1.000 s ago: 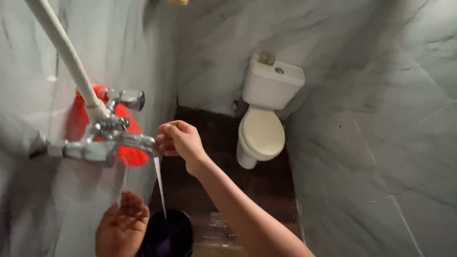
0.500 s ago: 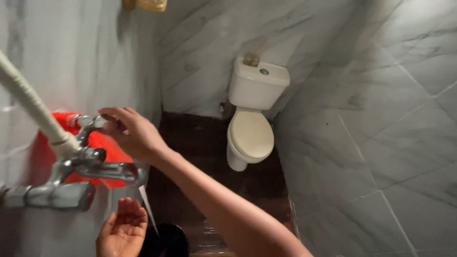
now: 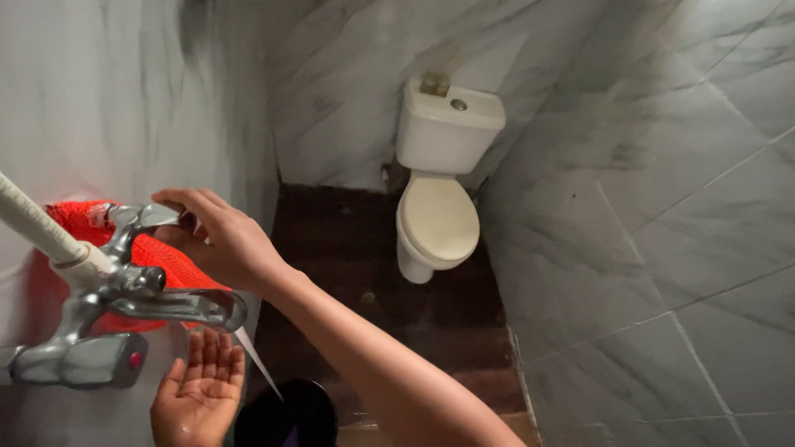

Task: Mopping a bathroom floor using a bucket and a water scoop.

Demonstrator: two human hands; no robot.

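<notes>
A: Two hands are at the wall tap. The right hand (image 3: 228, 240) reaches across with its fingers curled loosely over the far chrome handle (image 3: 153, 216) of the mixer tap (image 3: 124, 306), touching it from above rather than clamped tight. The left hand (image 3: 199, 397) lies beneath the spout (image 3: 195, 306), palm up, fingers spread wide, holding nothing.

B: And the water?

A: A thin stream of water (image 3: 257, 360) slants from the spout, passes just beside the left fingertips and runs toward a dark bucket (image 3: 290, 414) at the lower edge of the view. A red mesh cloth (image 3: 157, 257) hangs behind the tap against the left wall (image 3: 124, 99); a white hose (image 3: 33, 223) rises from the tap body.

B: Room to move?

A: Narrow. Marble-patterned walls close in on both sides, the right wall (image 3: 662, 207) well apart from the hands. Open dark floor (image 3: 364, 248) runs back to a cream toilet (image 3: 437, 215) in the far corner.

B: Change from half a second ago?

A: Slight. The right hand has settled lower onto the handle; the left palm has stayed open under the spout.
</notes>
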